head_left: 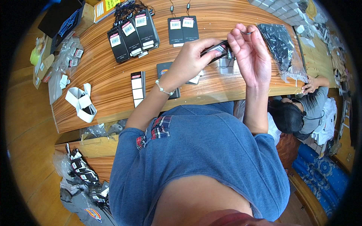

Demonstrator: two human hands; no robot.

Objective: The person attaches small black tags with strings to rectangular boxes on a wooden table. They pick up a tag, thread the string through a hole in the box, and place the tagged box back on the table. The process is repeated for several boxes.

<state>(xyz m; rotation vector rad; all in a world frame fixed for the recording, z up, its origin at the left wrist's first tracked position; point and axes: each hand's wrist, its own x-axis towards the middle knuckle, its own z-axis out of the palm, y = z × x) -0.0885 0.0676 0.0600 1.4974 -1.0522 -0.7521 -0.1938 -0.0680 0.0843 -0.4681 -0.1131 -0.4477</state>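
My left hand (198, 54) grips a black hang tag (218, 49) with a white label, held tilted above the table. Beside it, my right hand (253, 60) is raised palm inward, its thumb and fingers pinched on a thin black string (246, 33). Two labelled black hang tags (182, 32) lie just beyond my left hand, their strings stretched away from me. More dark tags (163, 69) lie partly hidden under my left forearm. Stacks of labelled tags (132, 37), with strings bunched at the top, are further left.
A clear bag of black strings (281, 49) lies at the table's right. A strip of stickers (138, 88) and a looped white label roll (81, 103) are at the left. Another person (301, 113) sits low beside the table's right edge, one hand on it.
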